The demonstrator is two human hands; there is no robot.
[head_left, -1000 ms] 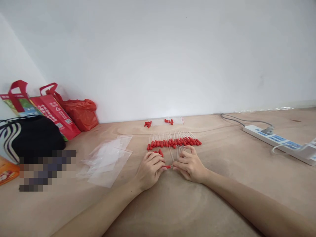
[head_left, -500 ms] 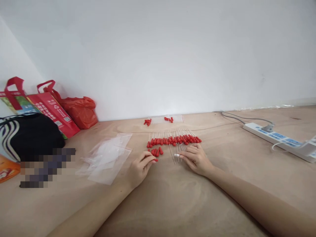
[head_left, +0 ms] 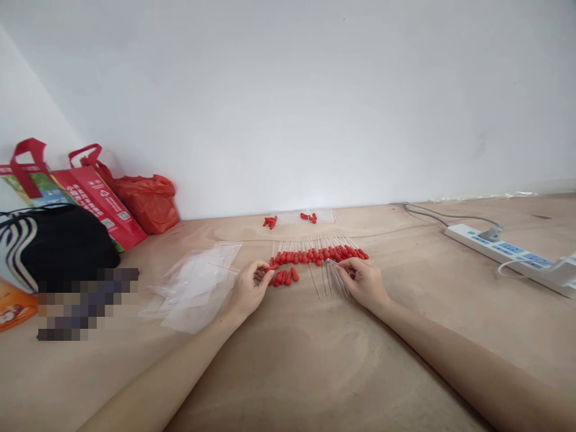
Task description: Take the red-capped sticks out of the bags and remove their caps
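Observation:
A row of thin clear tubes with red rubber bulbs [head_left: 319,255] lies across the wooden surface. A few loose red bulbs [head_left: 284,278] lie just in front of the row's left end. My left hand [head_left: 249,289] is curled beside those loose bulbs, its fingertips pinched at a red bulb. My right hand [head_left: 365,282] rests at the right end of the row, fingers pinched on a bare clear tube [head_left: 337,265]. More bare clear tubes [head_left: 324,282] lie between my hands.
Clear plastic bags [head_left: 198,285] lie left of my left hand. Red bags [head_left: 117,201] and a black striped bag [head_left: 54,246] stand at far left. A white power strip [head_left: 513,258] with cables lies at right. Small red bulb piles [head_left: 290,219] sit near the wall.
My hands, joined together on a red bulb and tube a second ago, have parted. The left moved left and forward to the loose bulbs; the right moved forward to the row's right end.

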